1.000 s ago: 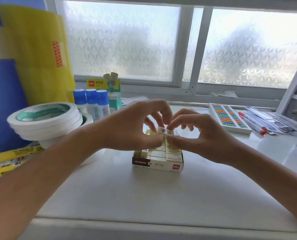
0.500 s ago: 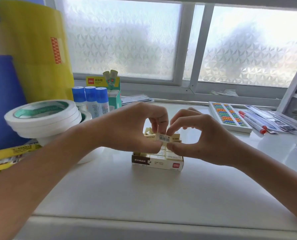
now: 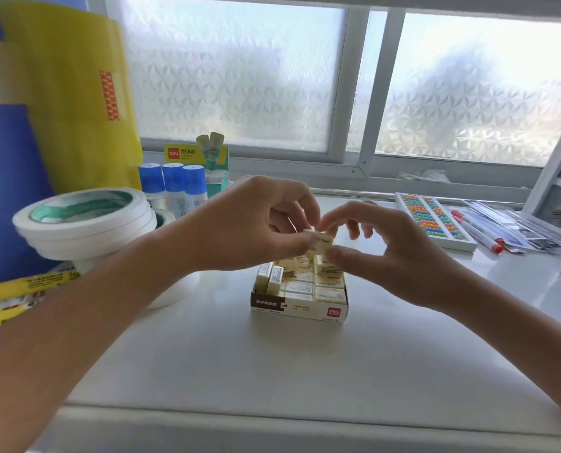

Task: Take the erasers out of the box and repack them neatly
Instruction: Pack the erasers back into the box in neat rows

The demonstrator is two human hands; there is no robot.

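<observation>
Hands meet above the eraser box [image 3: 300, 309], which sits mid-table [image 3: 272, 371], open top facing up. Our left hand [image 3: 240, 230] has thumb and forefinger pinched on a single cream eraser [image 3: 321, 242], held in the air just over the back rows of the box. Our right hand [image 3: 393, 256] is at the same eraser: forefinger tip on its top edge, thumb just below it, remaining fingers loosely curled and spread. We cannot tell if the right thumb actually touches the eraser or only sits beside it, so that grip reads as a light pinch at best.

Box contents: erasers in the box [image 3: 318, 286] lie flat in rows on the right and front; at the left end a few stand on edge [image 3: 270, 278], tilted, poking above the box wall. Back rows are partly hidden by our fingers.

Around it: stack of white tape rolls [image 3: 83, 223] to the left, touching nothing in the box; blue-capped glue sticks [image 3: 171, 188] behind the rolls; colourful bead abacus [image 3: 434, 222] well to the right, with red-capped markers [image 3: 478, 232] just beside it. Yellow sheet [image 3: 70, 93] leans at the far left. Frosted window [image 3: 338, 76] behind.
</observation>
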